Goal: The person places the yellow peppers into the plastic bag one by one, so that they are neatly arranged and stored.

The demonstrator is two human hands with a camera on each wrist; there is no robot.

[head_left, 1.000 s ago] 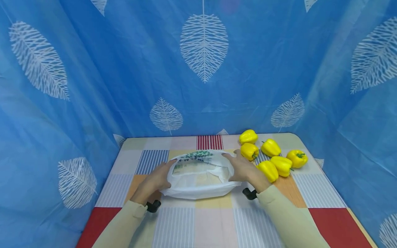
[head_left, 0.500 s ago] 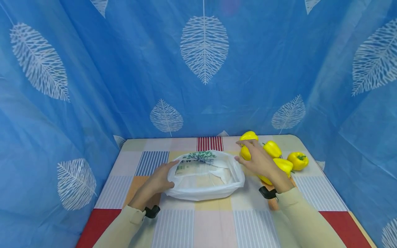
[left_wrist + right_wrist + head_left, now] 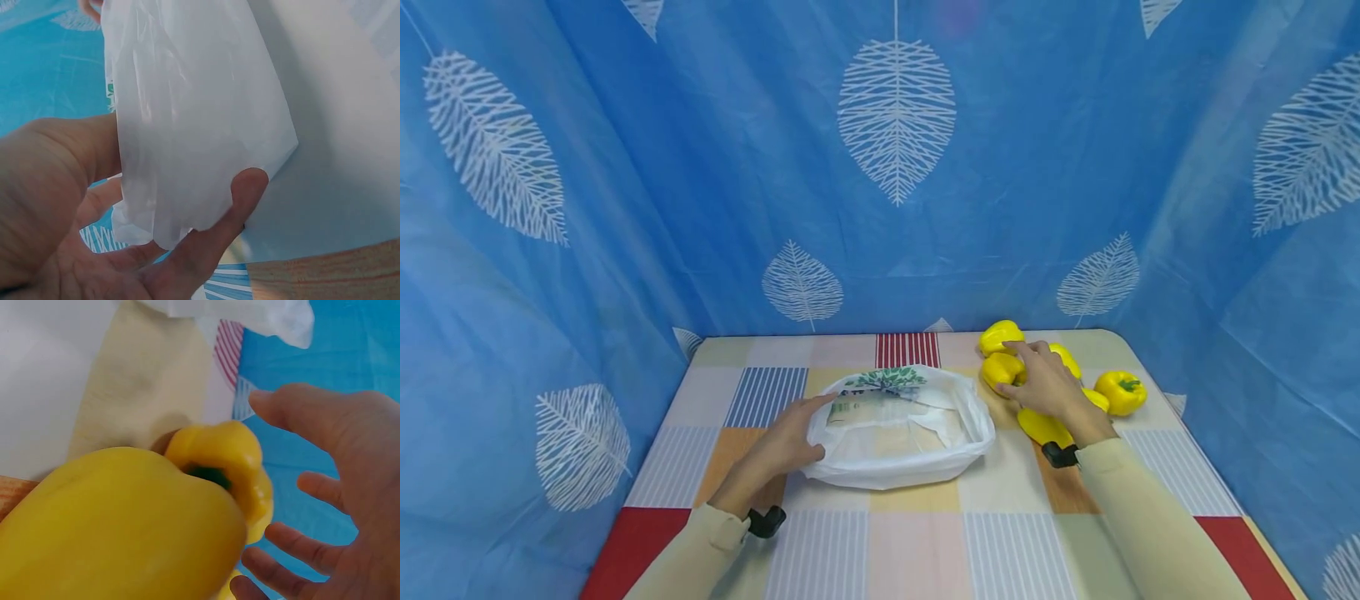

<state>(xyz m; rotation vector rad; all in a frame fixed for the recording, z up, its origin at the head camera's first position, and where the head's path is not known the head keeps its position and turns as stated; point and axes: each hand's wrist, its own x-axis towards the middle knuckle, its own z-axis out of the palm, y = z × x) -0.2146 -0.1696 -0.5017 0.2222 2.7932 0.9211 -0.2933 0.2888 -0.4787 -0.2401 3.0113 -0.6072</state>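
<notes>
A white plastic bag (image 3: 895,475) with a green tree print lies with its mouth spread wide at the middle of the table. My left hand (image 3: 786,437) grips the bag's left rim; in the left wrist view the thumb goes behind the plastic while a finger (image 3: 250,187) lies along its outer side. Over the group of yellow bell peppers to the right, my right hand (image 3: 1048,385) hovers with fingers spread and nothing in them. In the right wrist view one large bell pepper (image 3: 125,525) fills the lower left, and another bell pepper (image 3: 219,450) sits behind it, near the fingertips.
More bell peppers lie around the right hand: one at the back (image 3: 1000,337) and one at far right (image 3: 1120,393). A patchwork-patterned cloth (image 3: 917,550) covers the table. Blue curtain (image 3: 895,275) with white leaves encloses the back and sides.
My right hand has let go of the bag's right rim and moved right, over the bell peppers. The left hand stays at the left rim, and the bag's right side has spread outward.
</notes>
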